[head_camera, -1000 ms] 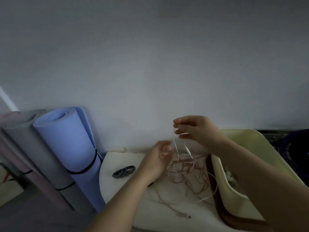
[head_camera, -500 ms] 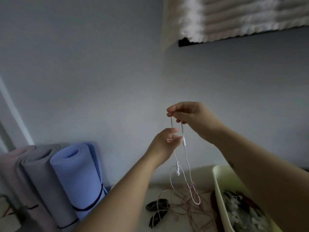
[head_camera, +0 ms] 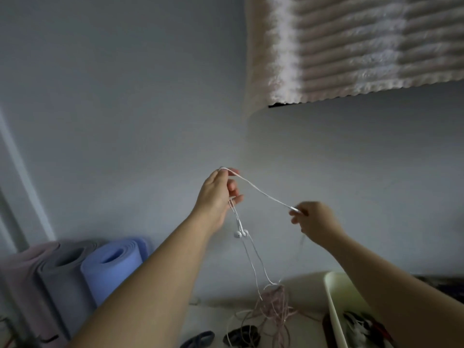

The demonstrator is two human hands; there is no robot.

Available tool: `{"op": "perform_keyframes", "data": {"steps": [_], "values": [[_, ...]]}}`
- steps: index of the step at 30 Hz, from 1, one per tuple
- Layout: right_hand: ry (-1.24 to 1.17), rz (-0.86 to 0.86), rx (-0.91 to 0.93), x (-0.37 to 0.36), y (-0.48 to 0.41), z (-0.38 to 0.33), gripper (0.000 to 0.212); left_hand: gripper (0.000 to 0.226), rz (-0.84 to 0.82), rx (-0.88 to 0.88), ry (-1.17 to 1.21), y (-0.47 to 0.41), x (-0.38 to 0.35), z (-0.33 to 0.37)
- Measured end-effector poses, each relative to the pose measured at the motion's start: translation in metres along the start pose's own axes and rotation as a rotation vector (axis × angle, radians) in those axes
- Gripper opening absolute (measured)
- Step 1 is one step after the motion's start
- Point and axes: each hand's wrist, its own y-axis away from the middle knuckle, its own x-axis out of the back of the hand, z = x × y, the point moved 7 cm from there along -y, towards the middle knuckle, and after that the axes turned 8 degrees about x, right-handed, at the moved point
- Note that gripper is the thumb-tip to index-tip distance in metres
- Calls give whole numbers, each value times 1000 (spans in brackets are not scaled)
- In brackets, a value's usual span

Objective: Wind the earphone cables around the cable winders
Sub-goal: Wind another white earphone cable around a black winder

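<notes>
On the pale surface nearest you, dark cable winders lie under a tangle of pink cable, with a cream tray to the right. Above it, your left hand pinches the white earphone cable, its earbuds dangling below, and your right hand pinches the same cable lower, the span between them drawn straight. Rolled mats stand against the grey wall beyond.

Cream bin running off the bottom edge, its dim contents blurring together, dark cable winders left of the bin getting cropped below, right hand above the bin hiding most of its grip on the white earphone cable.
</notes>
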Motion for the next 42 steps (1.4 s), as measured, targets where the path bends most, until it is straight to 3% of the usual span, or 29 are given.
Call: {"op": "perform_keyframes", "data": {"steps": [3,6,7,9,11,13,15,17,20,25,32,36,38,42], "values": [[-164,-27,-281,-9,13,47,24,34,18,2,-43,1,9,5],[-817,-153,-604,-27,35,55,42,34,16,58,-163,2,14,-2],[-1006,-151,-642,-29,36,49,46,36,6,99,-198,3,15,-7],[-1119,-83,-617,-24,24,40,49,47,-17,194,-248,3,18,-19],[-892,54,-425,-9,9,27,48,56,-2,248,-270,3,23,-28],[-547,178,-95,12,0,0,45,58,20,249,-245,2,27,-32],[-309,257,179,27,2,-33,41,54,32,238,-183,2,30,-35],[-210,267,304,32,0,-55,37,43,2,261,-170,2,31,-41],[-319,66,273,18,-7,-73,36,31,-73,356,-341,8,31,-56],[-380,-31,165,7,-11,-79,40,38,-111,401,-366,16,30,-64],[-155,172,322,22,2,-85,37,37,15,215,-272,1,39,-54],[-167,146,460,27,5,-115,35,25,25,123,-506,-1,42,-48],[-210,138,536,33,6,-138,34,25,-51,76,-692,3,34,-48],[-298,135,682,47,8,-187,33,58,-293,89,-802,13,6,-58]]}}
